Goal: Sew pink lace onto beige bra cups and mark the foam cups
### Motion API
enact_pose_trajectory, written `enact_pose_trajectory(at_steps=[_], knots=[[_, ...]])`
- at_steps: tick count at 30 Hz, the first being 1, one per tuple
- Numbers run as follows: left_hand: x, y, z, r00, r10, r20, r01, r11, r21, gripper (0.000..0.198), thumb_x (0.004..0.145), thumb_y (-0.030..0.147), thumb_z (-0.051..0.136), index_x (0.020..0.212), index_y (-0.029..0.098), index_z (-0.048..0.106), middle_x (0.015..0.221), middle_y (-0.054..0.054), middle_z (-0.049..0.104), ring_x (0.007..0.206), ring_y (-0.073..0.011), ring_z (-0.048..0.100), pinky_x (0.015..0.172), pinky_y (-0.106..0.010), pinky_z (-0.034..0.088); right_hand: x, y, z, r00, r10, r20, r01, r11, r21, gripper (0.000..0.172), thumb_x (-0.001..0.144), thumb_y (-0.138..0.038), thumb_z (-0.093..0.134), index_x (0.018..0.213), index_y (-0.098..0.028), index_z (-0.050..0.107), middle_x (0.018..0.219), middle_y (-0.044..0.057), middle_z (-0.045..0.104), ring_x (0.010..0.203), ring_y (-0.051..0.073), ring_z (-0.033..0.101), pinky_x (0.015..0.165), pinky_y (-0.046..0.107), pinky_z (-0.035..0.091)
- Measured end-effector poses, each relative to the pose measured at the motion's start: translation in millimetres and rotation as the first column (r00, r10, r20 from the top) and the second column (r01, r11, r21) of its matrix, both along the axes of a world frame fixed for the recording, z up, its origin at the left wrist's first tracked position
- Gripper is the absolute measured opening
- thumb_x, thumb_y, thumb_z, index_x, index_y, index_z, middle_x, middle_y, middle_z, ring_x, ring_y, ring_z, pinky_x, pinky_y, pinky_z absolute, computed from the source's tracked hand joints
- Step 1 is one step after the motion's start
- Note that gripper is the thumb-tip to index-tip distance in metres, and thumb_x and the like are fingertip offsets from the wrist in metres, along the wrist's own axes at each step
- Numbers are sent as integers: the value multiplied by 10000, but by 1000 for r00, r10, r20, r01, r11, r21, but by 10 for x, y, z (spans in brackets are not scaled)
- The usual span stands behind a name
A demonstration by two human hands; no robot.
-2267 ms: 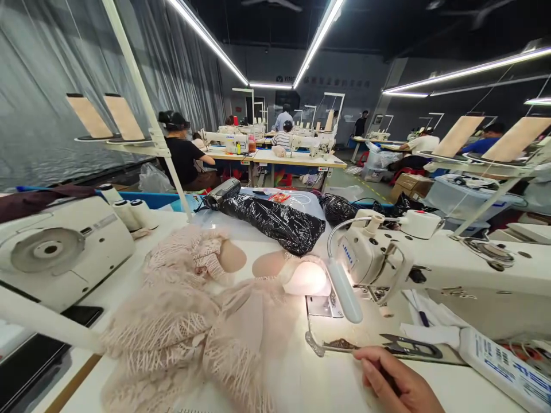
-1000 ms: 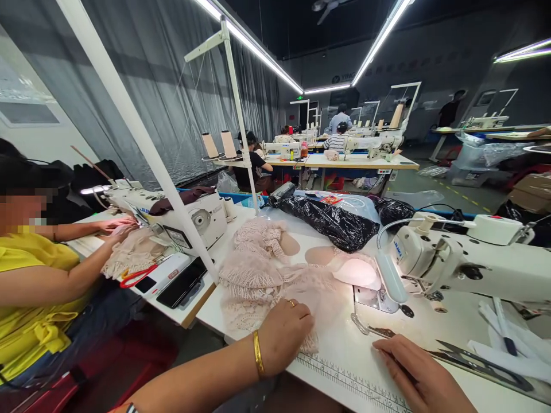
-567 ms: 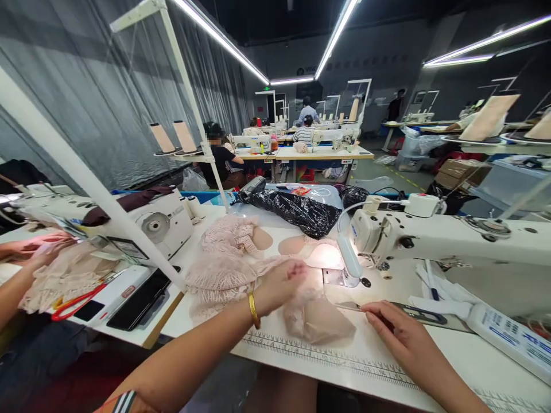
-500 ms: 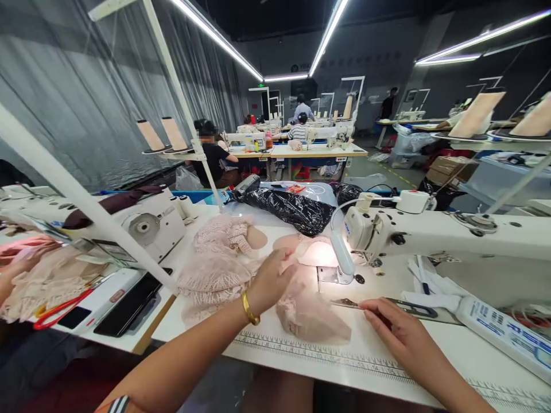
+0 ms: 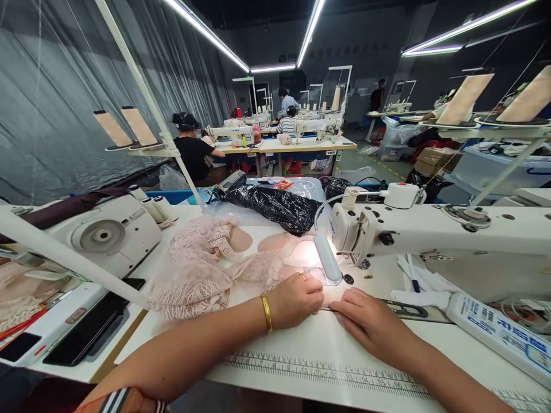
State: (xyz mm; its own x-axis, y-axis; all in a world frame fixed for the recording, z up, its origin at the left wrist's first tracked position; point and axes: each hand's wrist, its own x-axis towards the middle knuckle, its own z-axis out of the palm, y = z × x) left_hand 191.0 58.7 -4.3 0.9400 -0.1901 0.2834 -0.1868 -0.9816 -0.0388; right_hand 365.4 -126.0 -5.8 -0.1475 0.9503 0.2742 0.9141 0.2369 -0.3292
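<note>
My left hand (image 5: 299, 301), with a gold bangle at the wrist, is closed with its fingers curled on pale pink lace fabric (image 5: 269, 269) just in front of the sewing machine (image 5: 357, 232). My right hand (image 5: 372, 321) lies close beside it, fingers pressed together and pointing left at the fabric's edge. What its fingertips hold is hidden. The machine's lamp (image 5: 327, 258) lights the fabric near the needle, and the hands cover part of the machine plate. A heap of the same pink lace (image 5: 189, 275) lies left of my hands. A dark flat metal piece (image 5: 407, 310) shows behind my right hand.
A measuring tape (image 5: 301, 364) runs along the table's front edge. A white bottle-like pack (image 5: 499, 327) lies at the right. Black plastic wrapping (image 5: 279, 206) sits behind the fabric. A second machine (image 5: 103, 232) and a phone (image 5: 94, 327) are on the left. Other people work farther back.
My left hand has moved right and down onto the fabric, near my right hand. The loose sheer flap that hung toward the front edge is no longer spread there. The view has shifted right.
</note>
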Motion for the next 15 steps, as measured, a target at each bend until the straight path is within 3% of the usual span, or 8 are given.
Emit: enact_pose_trajectory(at_steps=[4, 7, 15], knots=[[140, 145, 80, 999, -24, -26, 25, 999, 35, 242, 1016, 176, 509, 798, 173, 614, 902, -62, 684, 859, -198, 614, 832, -339, 489, 108, 157, -143, 997, -75, -12, 76, 993, 95, 253, 1074, -191, 424, 1093, -216, 675, 917, 75, 669, 832, 247, 620, 683, 365, 512], [206, 171, 76, 999, -14, -48, 15, 1000, 19, 220, 1026, 197, 521, 836, 164, 626, 927, -74, 693, 884, -213, 633, 843, -358, 496, 121, 202, -227, 993, -116, -28, 119, 984, 135, 247, 1062, -173, 434, 1177, -239, 643, 981, 79, 687, 863, 255, 643, 692, 369, 515], [327, 261, -20, 999, 14, -30, -17, 996, -91, 183, 1038, 208, 514, 906, 171, 635, 950, -79, 706, 941, -220, 647, 887, -360, 502, 95, 245, -251, 974, -220, -57, 222, 974, 39, 230, 1078, -229, 378, 986, -267, 586, 844, 34, 611, 792, 255, 644, 699, 398, 503]])
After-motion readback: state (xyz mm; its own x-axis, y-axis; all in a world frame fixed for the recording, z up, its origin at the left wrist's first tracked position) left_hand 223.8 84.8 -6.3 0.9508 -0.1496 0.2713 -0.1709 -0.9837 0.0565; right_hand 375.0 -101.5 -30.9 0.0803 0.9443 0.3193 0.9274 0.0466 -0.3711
